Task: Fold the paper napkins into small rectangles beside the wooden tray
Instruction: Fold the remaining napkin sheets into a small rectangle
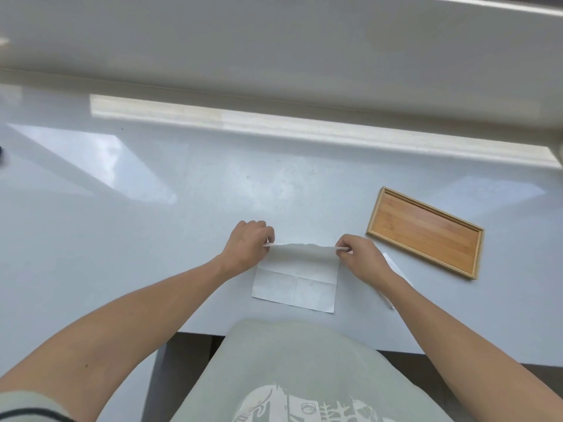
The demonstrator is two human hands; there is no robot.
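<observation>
Near the table's (152, 239) front edge, left of the tray (426, 232), the left hand (248, 245) and right hand (359, 257) pinch the napkin's (297, 284) far corners with closed fingers, lifting that edge, likely to fold it toward the person.

The single head camera is looking forward and steeply down from above the person's chest, facing the wall behind the bench (152, 239). It is sitting close, its wide lens taking in both forearms and bending straight edges.
</observation>
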